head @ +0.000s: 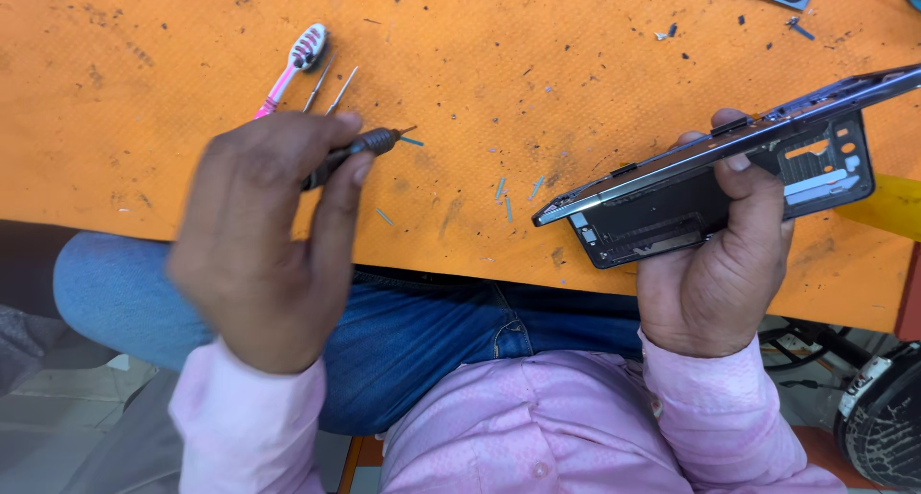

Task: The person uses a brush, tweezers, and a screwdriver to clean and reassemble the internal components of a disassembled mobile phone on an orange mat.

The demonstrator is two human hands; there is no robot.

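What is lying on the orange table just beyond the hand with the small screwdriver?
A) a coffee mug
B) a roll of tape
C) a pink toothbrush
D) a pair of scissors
C: a pink toothbrush lies on the orange table, just past the left hand that grips the small screwdriver.

The person wears a pale pink, long-sleeved button shirt of thin woven cloth. The left sleeve (251, 415) ends in a plain cuff at the wrist, and the right sleeve (721, 398) has the same soft cuff, slightly creased. A small pink button (540, 469) sits on the shirt front near the lower edge of the view. Below the shirt are blue denim jeans (432, 331) with visible seams and stitching at the fly. Both hands are bare, with no rings or watch showing.
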